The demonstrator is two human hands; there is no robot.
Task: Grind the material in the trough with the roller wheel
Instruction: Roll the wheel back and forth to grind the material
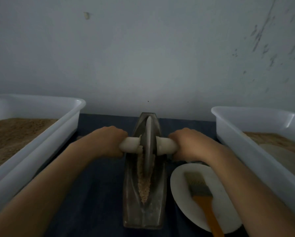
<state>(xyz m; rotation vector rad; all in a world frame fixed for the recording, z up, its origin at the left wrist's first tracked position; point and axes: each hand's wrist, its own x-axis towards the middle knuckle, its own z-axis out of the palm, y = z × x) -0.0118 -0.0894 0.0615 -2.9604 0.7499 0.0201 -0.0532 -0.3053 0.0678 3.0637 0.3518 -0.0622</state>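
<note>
A long dark metal trough (131,194) lies lengthwise on the table, pointing away from me. Tan granular material (144,187) fills its groove at the near half. The grey roller wheel (148,144) stands upright in the groove at the far half. A white axle handle (131,145) sticks out on each side of the wheel. My left hand (109,142) grips the left end of the handle. My right hand (186,144) grips the right end.
A white plastic tub (40,139) with brown powder stands at the left. A second white tub (242,141) with powder stands at the right. A white plate (182,199) beside the trough carries a brush with an orange handle (205,206). A wall rises close behind.
</note>
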